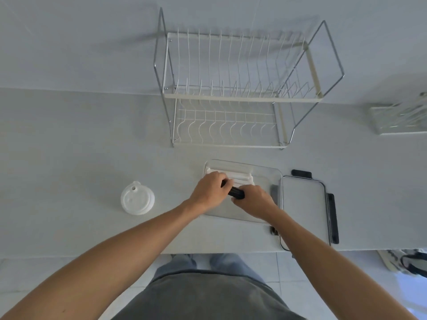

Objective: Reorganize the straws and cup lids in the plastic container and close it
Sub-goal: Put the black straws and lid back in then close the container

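Observation:
A clear plastic container (265, 172) sits on the white counter in front of me. A row of white straws (240, 175) lies along its far side. Over its middle, my left hand (210, 192) and my right hand (253, 199) both grip a bundle of black straws (236, 192), one hand at each end. The container's lid (303, 204), clear with black clasps, lies flat on the counter just right of the container. A stack of white cup lids (137, 198) rests on the counter well to the left, apart from both hands.
A two-tier wire dish rack (240, 98) stands behind the container against the wall. A clear holder (399, 118) sits at the far right. The counter's front edge (219, 251) runs just below my forearms.

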